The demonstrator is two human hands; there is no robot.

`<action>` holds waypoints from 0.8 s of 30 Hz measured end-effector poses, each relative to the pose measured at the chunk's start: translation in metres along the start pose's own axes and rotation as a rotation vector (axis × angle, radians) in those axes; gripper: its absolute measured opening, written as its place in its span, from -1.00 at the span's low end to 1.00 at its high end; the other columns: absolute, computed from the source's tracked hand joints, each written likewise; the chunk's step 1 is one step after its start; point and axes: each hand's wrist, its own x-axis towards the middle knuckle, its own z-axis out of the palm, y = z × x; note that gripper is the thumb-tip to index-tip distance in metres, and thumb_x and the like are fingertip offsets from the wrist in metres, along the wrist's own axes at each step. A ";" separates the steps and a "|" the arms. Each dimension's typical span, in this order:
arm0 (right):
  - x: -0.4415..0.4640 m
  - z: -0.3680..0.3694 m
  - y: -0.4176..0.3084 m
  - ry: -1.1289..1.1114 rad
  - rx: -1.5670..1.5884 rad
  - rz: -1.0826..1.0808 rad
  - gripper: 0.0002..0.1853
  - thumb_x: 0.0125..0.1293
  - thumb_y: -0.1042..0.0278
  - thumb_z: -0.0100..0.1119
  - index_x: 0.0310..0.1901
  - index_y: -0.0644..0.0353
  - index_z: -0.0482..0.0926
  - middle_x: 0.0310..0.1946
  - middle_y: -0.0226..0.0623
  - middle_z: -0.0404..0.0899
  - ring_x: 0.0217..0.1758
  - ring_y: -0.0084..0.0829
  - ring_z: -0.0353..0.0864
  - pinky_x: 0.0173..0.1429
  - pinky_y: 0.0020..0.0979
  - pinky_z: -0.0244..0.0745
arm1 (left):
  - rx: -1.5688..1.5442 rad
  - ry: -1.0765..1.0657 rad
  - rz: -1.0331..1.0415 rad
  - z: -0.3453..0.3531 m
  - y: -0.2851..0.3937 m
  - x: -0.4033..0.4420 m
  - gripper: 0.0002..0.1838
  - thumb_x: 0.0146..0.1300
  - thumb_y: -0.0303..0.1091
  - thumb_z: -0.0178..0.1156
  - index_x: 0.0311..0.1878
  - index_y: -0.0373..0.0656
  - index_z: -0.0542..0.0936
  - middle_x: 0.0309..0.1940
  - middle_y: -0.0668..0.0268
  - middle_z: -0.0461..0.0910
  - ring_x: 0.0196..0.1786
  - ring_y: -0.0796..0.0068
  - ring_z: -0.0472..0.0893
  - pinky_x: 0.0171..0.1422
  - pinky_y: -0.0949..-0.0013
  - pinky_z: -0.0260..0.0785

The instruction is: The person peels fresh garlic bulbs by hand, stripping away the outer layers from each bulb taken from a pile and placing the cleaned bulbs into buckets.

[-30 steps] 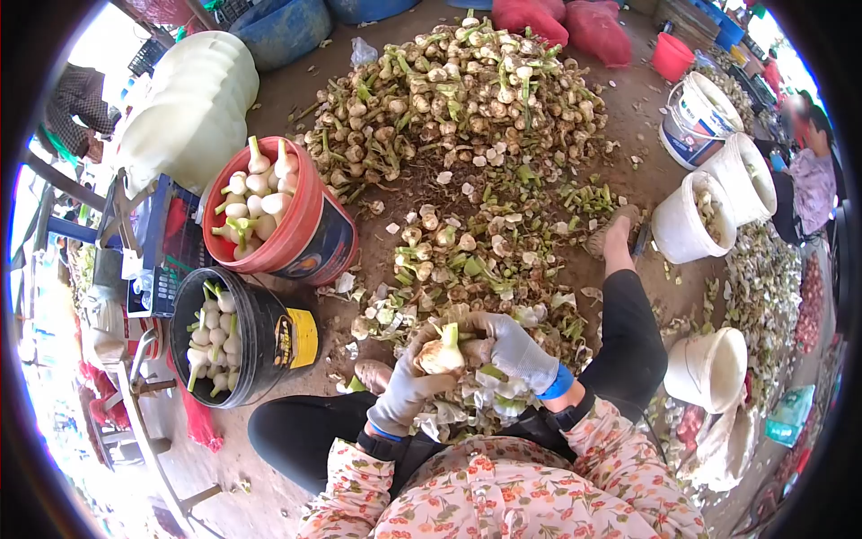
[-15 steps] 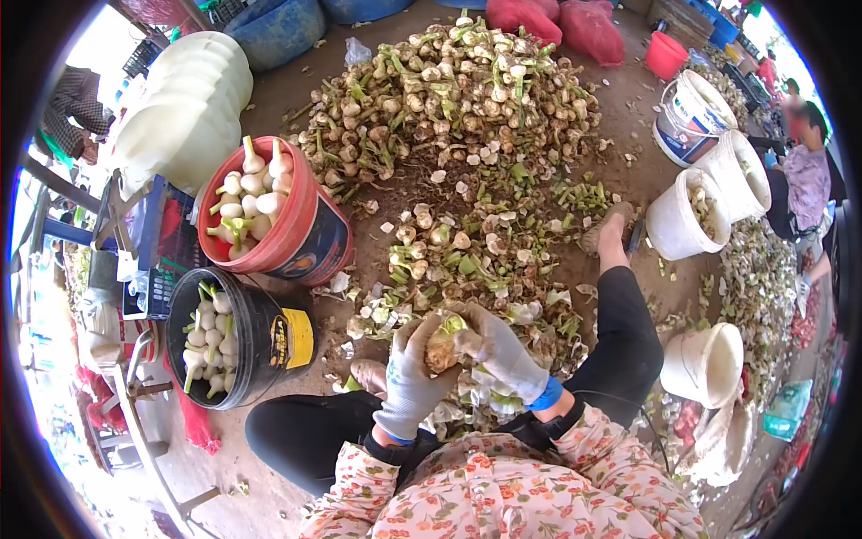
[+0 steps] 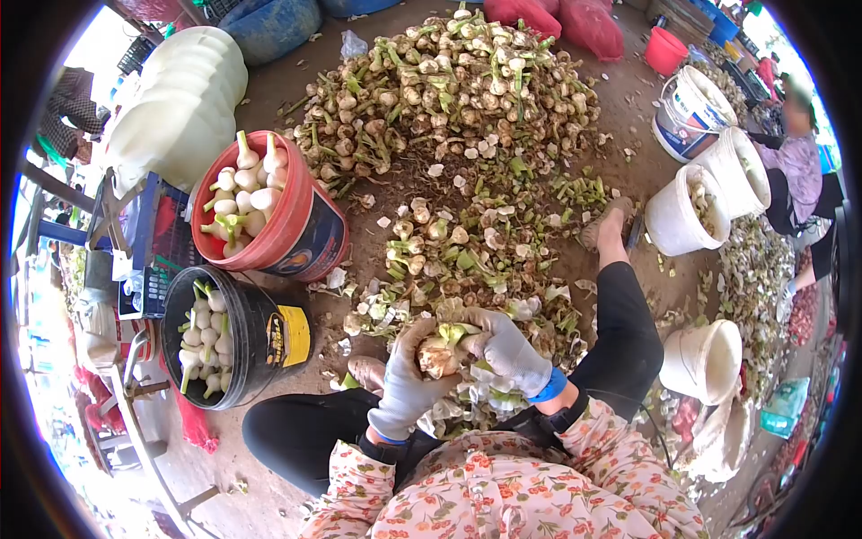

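Between my gloved hands is a garlic bulb, brownish and dirty on its outside, with a green stem end turned to the right. My left hand wraps round the bulb from the left. The fingers of my right hand close at the bulb's green stem and outer skin; the fingertips are partly hidden. Below and between the hands lie pale garlic peels. Just ahead of them, several loose garlic bulbs lie among scraps and trimmed leaves.
A big heap of untrimmed garlic lies ahead. At left stand a red bucket and a black bucket, both holding peeled bulbs. White buckets line the right side, where another person sits.
My right hand has shifted slightly right and up along the stem, and more of the bulb shows now. The co-worker at right has leaned forward with an arm reaching down.
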 end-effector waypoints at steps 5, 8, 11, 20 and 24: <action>-0.003 -0.005 -0.006 -0.051 -0.299 -0.183 -0.74 0.21 0.63 0.01 -0.08 0.26 0.57 -0.37 -0.49 0.48 -0.36 -0.70 0.39 -0.31 -0.62 0.34 | -0.997 -0.190 -0.588 -0.019 -0.007 -0.008 -0.25 -0.02 -0.65 0.26 0.30 -0.23 0.23 -0.06 0.31 0.53 -0.09 0.40 0.58 0.05 0.38 0.46; -0.003 -0.002 -0.007 0.013 -0.242 -0.131 -0.74 0.21 0.62 0.06 -0.06 0.25 0.55 -0.32 -0.47 0.48 -0.32 -0.68 0.40 -0.29 -0.60 0.37 | -1.028 -0.197 -0.521 -0.017 -0.027 -0.015 -0.33 0.02 -0.10 0.22 0.24 -0.09 0.36 0.01 0.25 0.54 -0.06 0.33 0.56 0.01 0.26 0.42; -0.005 0.003 -0.005 0.054 -0.368 -0.272 -0.75 0.22 0.59 0.10 -0.04 0.25 0.53 -0.28 -0.45 0.47 -0.27 -0.66 0.41 -0.28 -0.58 0.38 | -1.016 -0.076 -0.590 -0.009 -0.011 -0.014 -0.30 0.01 0.12 0.18 0.21 -0.05 0.40 -0.01 0.22 0.54 -0.08 0.33 0.55 -0.08 0.24 0.42; -0.007 0.012 0.000 0.180 -0.413 -0.355 -0.76 0.30 0.46 0.11 -0.02 0.31 0.47 -0.35 -0.41 0.48 -0.43 -0.66 0.41 -0.38 -0.59 0.34 | -0.619 0.088 -0.190 0.003 -0.001 0.006 -0.33 0.23 -0.29 0.23 0.35 -0.17 0.16 0.01 0.22 0.50 -0.12 0.41 0.59 -0.15 0.37 0.53; -0.015 0.005 -0.008 0.056 -0.138 -0.050 -0.77 0.35 0.46 0.04 0.00 0.29 0.48 -0.38 -0.45 0.50 -0.45 -0.76 0.43 -0.50 -0.68 0.39 | -0.778 0.127 -0.306 -0.009 0.014 0.005 -0.28 0.12 -0.48 0.30 0.33 -0.16 0.19 -0.02 0.24 0.51 -0.07 0.46 0.57 -0.10 0.48 0.50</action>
